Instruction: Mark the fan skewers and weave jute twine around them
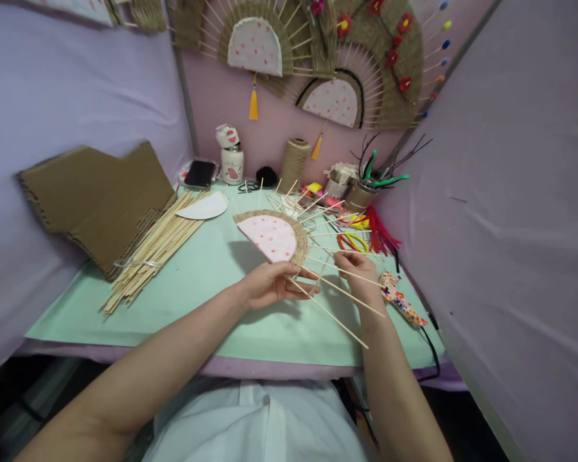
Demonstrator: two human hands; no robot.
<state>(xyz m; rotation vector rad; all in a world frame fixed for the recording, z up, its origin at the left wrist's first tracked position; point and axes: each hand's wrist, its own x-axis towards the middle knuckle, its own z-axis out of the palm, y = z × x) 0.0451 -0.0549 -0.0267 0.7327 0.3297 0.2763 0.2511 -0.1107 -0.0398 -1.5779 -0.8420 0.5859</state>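
A half-round fan frame [271, 238] tilts above the table, its pink-dotted white face edged by a band of woven twine [302, 239]. Thin wooden sticks [340, 292] radiate from that band. My left hand [274, 284] grips the frame at its lower corner, the thumb on top and fingers beneath. To the right, my right hand [355, 269] is pinched closed among the sticks; a thin strand seems to run from its fingertips, too fine to be sure of. Right beside that wrist lies a patterned glue gun [401, 301].
A bundle of sticks [149, 256], a white half-disc [205, 206] and bent cardboard [101, 196] lie left. At the back stand a twine spool [294, 163], a white bottle [232, 163] and a can with pliers [362, 192]. Scissors [352, 242] and red pipe cleaners [379, 230] lie right.
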